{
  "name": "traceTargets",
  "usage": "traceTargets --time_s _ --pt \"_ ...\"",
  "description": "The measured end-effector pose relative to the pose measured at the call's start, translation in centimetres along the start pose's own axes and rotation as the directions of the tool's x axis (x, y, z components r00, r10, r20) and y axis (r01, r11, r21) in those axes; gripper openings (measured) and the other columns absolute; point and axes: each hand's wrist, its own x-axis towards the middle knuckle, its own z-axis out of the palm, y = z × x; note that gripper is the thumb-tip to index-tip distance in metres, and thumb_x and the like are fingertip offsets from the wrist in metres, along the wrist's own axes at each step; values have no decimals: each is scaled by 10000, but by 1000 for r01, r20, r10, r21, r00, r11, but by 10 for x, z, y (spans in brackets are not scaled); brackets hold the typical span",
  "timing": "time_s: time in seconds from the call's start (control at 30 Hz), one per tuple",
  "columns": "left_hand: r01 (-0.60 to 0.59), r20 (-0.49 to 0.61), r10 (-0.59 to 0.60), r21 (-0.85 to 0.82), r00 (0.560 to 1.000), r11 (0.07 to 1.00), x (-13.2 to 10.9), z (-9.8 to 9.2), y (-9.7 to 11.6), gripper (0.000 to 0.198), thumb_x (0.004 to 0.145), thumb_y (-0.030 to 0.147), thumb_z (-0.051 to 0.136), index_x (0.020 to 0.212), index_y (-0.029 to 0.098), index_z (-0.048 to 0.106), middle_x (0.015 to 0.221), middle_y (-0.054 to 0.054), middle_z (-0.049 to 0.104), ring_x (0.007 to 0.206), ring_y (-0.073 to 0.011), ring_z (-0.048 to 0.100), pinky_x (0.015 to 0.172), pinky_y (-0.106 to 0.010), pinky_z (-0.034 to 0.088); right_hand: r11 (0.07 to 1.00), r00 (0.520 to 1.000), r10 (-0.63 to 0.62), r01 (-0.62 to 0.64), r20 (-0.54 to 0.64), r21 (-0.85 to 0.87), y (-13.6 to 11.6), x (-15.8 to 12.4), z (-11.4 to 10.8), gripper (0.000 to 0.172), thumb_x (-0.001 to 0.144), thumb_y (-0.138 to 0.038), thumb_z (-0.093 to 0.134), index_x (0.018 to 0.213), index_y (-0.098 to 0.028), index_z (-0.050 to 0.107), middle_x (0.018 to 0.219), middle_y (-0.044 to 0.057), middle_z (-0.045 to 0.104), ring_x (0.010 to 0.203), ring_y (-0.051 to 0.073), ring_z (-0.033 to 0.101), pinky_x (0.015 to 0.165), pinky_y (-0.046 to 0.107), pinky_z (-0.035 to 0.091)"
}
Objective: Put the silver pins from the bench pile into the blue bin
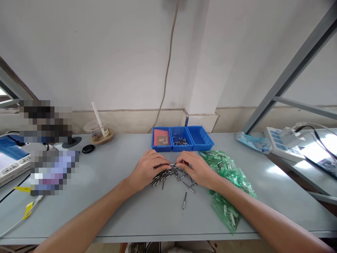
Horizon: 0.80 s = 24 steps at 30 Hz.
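My left hand [150,167] is closed, its fingertips pinching thin metal pins over a loose pile. Facing it, my right hand [196,167] is also closed, with thumb and forefinger at the end of a short metal pin [172,164] that spans the small gap between both hands. Below them lies the pile of metal pins [164,174], dark and silvery, with thicker ends. One loose pin [184,201] rests apart, nearer the table's front edge. Just behind the hands stand three blue bins; the middle bin [181,147] contains similar pins. Fingers hide part of the pile.
The left bin [162,149] holds a pink packet; the right bin [202,144] shows its bare floor. Green plastic bags [231,175] lie beside my right forearm. A lidded cup [97,131], a black disc [88,149] and power strips [279,142] stand farther out on the grey table.
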Motion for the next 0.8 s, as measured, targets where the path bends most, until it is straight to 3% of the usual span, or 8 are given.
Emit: traceTargets --time_s 0.37,0.47,0.63,0.8 --pt "-28 19 26 84 999 996 1 -2 4 244 1023 424 692 898 221 745 868 -6 784 805 -181 637 813 -376 433 999 999 -50 50 11 2 -3 0 1 157 1110 -247 488 1010 -246 609 976 33 666 893 210 588 831 346 423" --pt "-4 34 -1 137 999 991 2 -5 4 237 1046 394 664 901 215 722 885 -3 773 804 -177 614 814 -371 409 999 999 20 -19 -40 41 -3 1 -2 168 1112 -300 478 1009 -256 604 971 42 654 903 224 573 806 352 433" --pt "36 37 -42 152 998 988 3 -6 3 221 1096 345 581 958 214 695 916 -5 745 836 -173 614 831 -361 396 941 968 235 -202 -92 272 2 3 -4 146 1080 -389 528 1044 -274 610 964 32 624 845 215 555 709 327 444" --pt "56 47 -64 169 997 984 2 -5 1 205 1104 336 561 976 218 670 973 -10 727 887 -178 618 848 -360 403 872 948 295 -218 -117 438 11 4 1 161 1022 -430 621 1015 -269 611 961 18 588 832 202 530 766 340 460"
